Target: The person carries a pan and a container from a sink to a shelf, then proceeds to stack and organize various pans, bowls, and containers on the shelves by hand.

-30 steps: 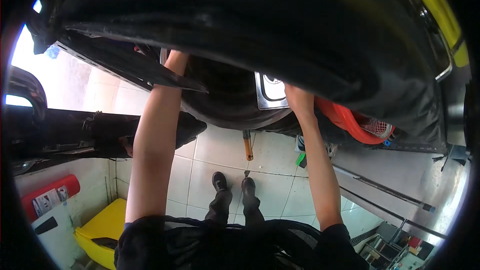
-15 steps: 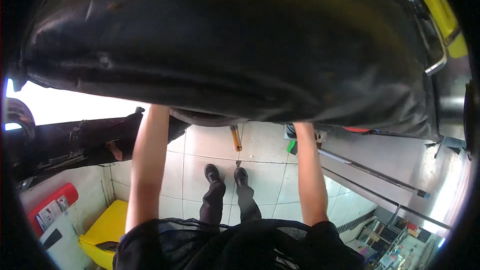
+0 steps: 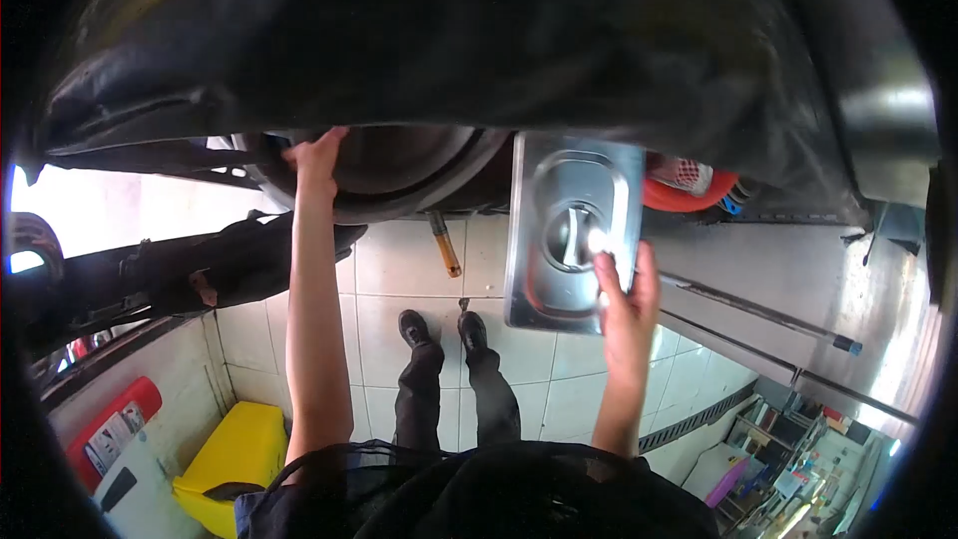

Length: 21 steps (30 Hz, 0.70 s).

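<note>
My right hand (image 3: 629, 304) grips the lower right edge of a shiny rectangular metal lid (image 3: 539, 289), its thumb on top near the small handle. The lid is held tilted below a large black cover (image 3: 449, 40). Up at the left, my left hand (image 3: 317, 158) is at the rim of a big dark round vessel (image 3: 399, 165) under that cover. Its fingertips are partly hidden, and what they hold, if anything, cannot be made out.
A red bowl (image 3: 689, 190) sits right of the lid. An orange-handled tool (image 3: 446, 248) hangs above the tiled floor (image 3: 399, 265). Metal rails (image 3: 758, 319) run along the right. A yellow bin (image 3: 235, 449) stands lower left.
My right hand has come out from under the black cover with the metal lid. My left hand and the round vessel's rim now show more.
</note>
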Motion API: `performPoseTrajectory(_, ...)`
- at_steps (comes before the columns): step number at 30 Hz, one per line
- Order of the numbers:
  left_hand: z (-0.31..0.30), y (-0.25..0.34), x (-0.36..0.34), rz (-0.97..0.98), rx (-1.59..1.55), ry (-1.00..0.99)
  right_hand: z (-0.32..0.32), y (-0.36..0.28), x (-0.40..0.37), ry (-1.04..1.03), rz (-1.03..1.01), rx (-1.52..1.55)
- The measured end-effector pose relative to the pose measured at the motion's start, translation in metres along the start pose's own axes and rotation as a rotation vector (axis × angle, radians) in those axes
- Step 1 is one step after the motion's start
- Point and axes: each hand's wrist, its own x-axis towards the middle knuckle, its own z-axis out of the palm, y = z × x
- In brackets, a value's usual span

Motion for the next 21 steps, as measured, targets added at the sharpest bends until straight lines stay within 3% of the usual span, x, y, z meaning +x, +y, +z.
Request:
performPoseTrajectory(2,0.007,-0.011,0.013,-0.64,-0.312,0.105,-0.023,-0.019,-0.012,0.155,0.034,0.064)
performPoseTrajectory(5,-0.001,-0.045,0.026,-0.541,-0.333,0.023,-0.059,-0.032,-0.027,0.253,0.06,0.04)
performPoseTrajectory(10,0.002,0.018,0.003,-0.421,-0.061,0.029,-0.1,-0.017,-0.041,0.195,0.081,0.068)
performPoseTrajectory(12,-0.002,0.033,-0.007,-0.48,-0.335,-0.088,-0.104,-0.018,-0.045,0.197,0.087,0.091)
performPoseTrajectory(13,-0.001,0.025,-0.006,-0.387,-0.326,-0.074,-0.105,-0.02,-0.047,0.184,0.091,0.105)
performPoseTrajectory(17,-0.022,0.046,-0.02,-0.33,-0.413,-0.173,-0.108,-0.024,-0.055,0.209,0.079,0.124)
performPoseTrajectory(19,-0.034,0.056,-0.017,-0.517,-0.569,-0.182,-0.113,-0.03,-0.059,0.219,0.102,0.145)
performPoseTrajectory(21,-0.046,0.055,-0.02,-0.509,-0.596,-0.172,-0.121,-0.033,-0.059,0.232,0.122,0.163)
